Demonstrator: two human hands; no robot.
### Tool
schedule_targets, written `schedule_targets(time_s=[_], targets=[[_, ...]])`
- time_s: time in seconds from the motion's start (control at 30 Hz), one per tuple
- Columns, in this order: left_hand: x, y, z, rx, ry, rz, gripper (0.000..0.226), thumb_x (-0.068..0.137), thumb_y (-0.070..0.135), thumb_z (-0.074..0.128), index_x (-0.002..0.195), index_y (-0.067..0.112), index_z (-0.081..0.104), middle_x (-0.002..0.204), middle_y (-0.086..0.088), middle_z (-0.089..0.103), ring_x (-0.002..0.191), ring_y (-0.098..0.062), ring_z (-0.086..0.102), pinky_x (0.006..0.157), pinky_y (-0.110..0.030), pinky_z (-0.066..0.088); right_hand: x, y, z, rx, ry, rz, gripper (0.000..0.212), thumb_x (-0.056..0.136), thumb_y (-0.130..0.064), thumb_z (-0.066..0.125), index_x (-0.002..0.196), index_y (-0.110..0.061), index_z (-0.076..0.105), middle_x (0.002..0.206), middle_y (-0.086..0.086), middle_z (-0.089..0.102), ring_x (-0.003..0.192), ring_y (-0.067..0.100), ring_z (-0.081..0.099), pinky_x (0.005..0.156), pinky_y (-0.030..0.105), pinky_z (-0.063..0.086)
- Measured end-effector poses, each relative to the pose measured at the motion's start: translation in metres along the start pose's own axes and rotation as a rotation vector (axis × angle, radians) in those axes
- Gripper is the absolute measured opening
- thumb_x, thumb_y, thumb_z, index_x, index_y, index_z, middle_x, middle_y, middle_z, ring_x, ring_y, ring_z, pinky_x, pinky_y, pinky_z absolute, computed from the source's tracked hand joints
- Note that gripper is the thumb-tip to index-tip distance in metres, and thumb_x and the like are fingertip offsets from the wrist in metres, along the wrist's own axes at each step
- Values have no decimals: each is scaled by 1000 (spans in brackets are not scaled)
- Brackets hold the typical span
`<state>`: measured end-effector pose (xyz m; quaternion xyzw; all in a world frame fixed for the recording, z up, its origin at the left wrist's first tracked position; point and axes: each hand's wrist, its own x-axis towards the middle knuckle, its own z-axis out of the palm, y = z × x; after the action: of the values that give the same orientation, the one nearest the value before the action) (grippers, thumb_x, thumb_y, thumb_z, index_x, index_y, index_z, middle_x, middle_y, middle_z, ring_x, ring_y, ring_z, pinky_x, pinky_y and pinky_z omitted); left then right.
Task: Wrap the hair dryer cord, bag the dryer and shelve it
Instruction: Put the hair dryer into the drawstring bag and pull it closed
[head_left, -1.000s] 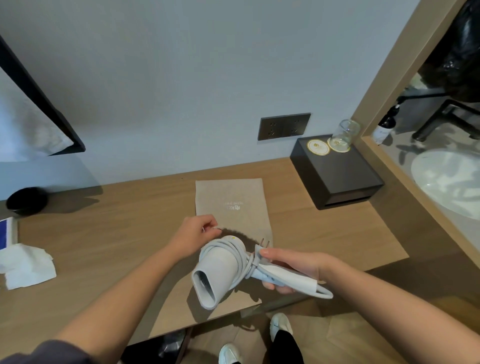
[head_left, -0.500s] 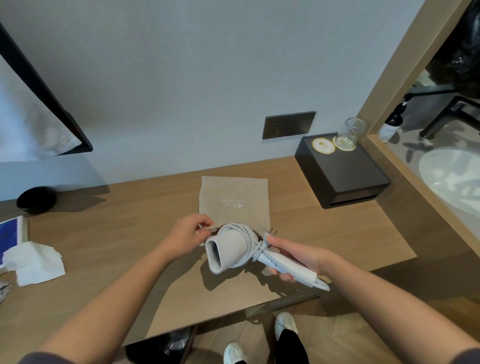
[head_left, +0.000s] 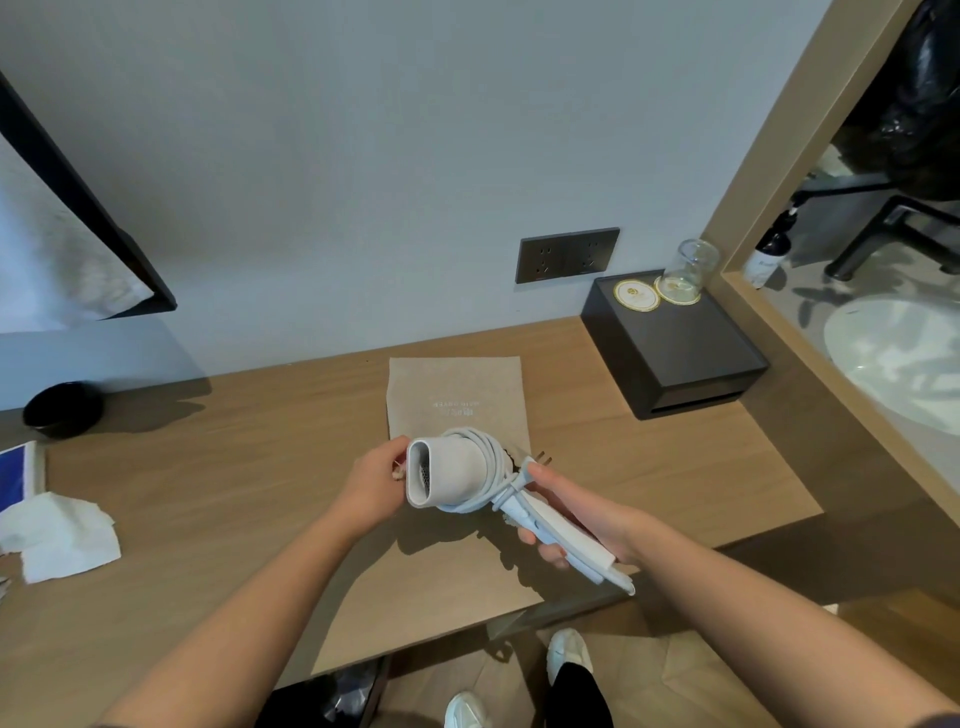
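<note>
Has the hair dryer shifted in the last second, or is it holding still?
Yes. The hair dryer has moved toward the wall, and its barrel is now over the near end of the beige bag.

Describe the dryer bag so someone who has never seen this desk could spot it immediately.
On the wooden desk along the grey wall, look just in front of the dark wall socket, left of the black box. The bag is the flat tan cloth rectangle with faint pale lettering, its near edge hidden behind the hair dryer; the only tan fabric there.
</note>
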<state>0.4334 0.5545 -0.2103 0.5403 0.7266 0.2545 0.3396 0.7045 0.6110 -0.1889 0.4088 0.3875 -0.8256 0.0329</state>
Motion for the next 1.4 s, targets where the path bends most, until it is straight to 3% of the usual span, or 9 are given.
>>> schedule_targets(time_s=[0.2,0.33,0.43,0.53,0.67,0.87,1.07,1.3,1.4], targets=[[-2,11,-9,-225,71,-65,21,81,-7,56,79,12,65,72,-1,63,64,-16,51,55,-19,43,5,-2,2,-96,101,38,65,88,-73,40,105,-13,57,77,2,58,55,11,53,56,21,47],[1,17,-14,-268,53,-53,12,85,6,64,85,17,70,82,-4,67,71,-16,54,66,-24,47,4,-4,4,-307,126,-67,54,91,-69,38,113,-21,49,78,-3,55,56,7,50,55,21,45],[10,26,-20,-208,-15,14,20,88,13,63,83,32,68,84,2,68,73,-16,57,70,-32,50,5,-11,4,-558,150,-88,85,67,-91,46,129,-33,32,90,-22,42,72,-4,42,70,18,36],[15,32,-23,-54,-75,77,18,89,16,63,86,33,66,89,10,66,76,-13,57,70,-24,46,1,-22,7,-637,96,-116,78,80,-78,44,138,-27,35,107,-22,45,89,-9,51,84,19,39],[13,25,-26,-27,-26,37,13,89,13,62,87,24,68,86,5,69,71,-8,59,64,-20,43,1,-21,5,-432,84,-122,44,96,-57,40,118,-21,48,85,2,59,65,8,59,59,21,50],[3,17,-26,-151,-9,38,12,88,16,63,85,26,69,77,2,68,62,-16,59,61,-31,49,7,-6,-6,-311,287,-12,63,88,-75,37,114,-21,56,83,6,58,59,15,54,61,28,47],[-3,31,-11,-52,228,77,14,81,7,62,81,20,69,70,12,61,56,-6,46,54,-14,38,11,-2,8,-304,465,7,58,90,-75,28,118,-30,51,94,4,60,77,18,60,72,32,49],[-8,43,-4,-8,98,193,17,82,9,62,85,25,67,79,8,64,66,-3,54,59,-9,41,32,-18,22,69,589,42,61,88,-71,44,102,-14,63,87,10,62,73,25,59,68,33,47],[-5,44,-1,-54,44,91,19,86,12,60,98,26,66,79,9,60,58,-3,53,56,-10,42,43,-21,28,65,648,20,62,94,-64,41,127,-13,57,122,11,62,115,33,60,98,39,47]])
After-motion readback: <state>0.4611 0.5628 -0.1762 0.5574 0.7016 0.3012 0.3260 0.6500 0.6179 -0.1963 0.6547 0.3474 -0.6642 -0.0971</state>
